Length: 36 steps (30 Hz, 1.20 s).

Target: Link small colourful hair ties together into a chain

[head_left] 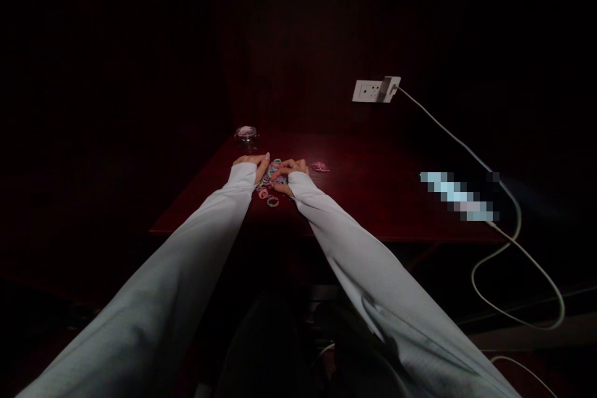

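A heap of small, colourful hair ties [273, 201] lies near the front of the dark red table, in pink, green, blue and purple. My left hand [254, 161] rests along the heap's left side, fingers stretched out and holding nothing that I can see. From the right, my right hand [290, 173] reaches over the heap with bent, parted fingers touching the hair ties; nothing is plainly gripped. Just right of it sits a separate small bunch of pink hair ties [319, 166]. Behind my left hand stands a clear jar [247, 135] with something pale pink at its top.
The dark red table [364, 199] meets a wall with a white socket [368, 91] and plugged-in charger [390, 89]. A white cable [448, 127] loops down the right side to a blurred-out phone-like object [459, 196] at the table's right. Surroundings are very dark.
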{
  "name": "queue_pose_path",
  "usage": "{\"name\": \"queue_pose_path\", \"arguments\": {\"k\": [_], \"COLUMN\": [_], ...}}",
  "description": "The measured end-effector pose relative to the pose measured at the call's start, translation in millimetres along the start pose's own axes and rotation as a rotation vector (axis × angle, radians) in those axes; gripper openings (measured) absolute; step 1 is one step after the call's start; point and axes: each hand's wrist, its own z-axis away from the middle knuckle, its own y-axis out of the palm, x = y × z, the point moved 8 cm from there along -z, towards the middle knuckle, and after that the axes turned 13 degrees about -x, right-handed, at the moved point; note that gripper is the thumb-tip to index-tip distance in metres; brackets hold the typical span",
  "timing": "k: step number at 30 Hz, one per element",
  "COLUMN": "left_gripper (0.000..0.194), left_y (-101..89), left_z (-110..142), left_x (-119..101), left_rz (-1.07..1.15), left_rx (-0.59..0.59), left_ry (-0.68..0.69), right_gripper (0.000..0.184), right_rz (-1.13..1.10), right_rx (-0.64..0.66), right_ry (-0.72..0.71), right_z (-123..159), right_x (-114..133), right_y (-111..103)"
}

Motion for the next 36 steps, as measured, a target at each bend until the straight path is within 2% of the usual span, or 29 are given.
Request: {"name": "queue_pose_path", "arguments": {"k": [7, 17, 20, 25, 29, 36], "left_gripper": [0.060, 0.053, 0.044, 0.033, 0.033, 0.037], "left_y": [3.2, 6.7, 4.9, 4.8, 2.1, 6.4], "left_z": [-0.3, 0.2, 1.8, 6.0, 4.9, 1.6], "left_x": [1.7, 4.4, -2.1, -13.9, -14.7, -5.7], "left_rz": [0.049, 0.103, 0.170, 0.236, 0.297, 0.296], "left_rx": [-0.039, -0.031, -0.024, 0.053, 0.019, -0.008], "left_ry": [0.029, 0.013, 0.080, 0.219, 0.242, 0.192], "right_gripper": [0.009, 0.008, 0.007, 0.006, 0.004, 0.017], "right_rz": [-0.016, -0.126, -0.178, -0.194, -0.186, -0.129], "right_rx": [-0.011, -0.119, -0.144, -0.169, -0.206, -0.133], "right_ry": [0.032, 0.066, 0.064, 0.116, 0.121, 0.166], "right_z": [0.5, -5.5, -8.4, -12.4, -12.2, -9.9], "right_x": [-3.2, -10.4, -14.5, -24.5, -25.5, -27.4], "right_y": [0.8, -2.9, -3.7, -5.2, -7.5, -5.5]}}
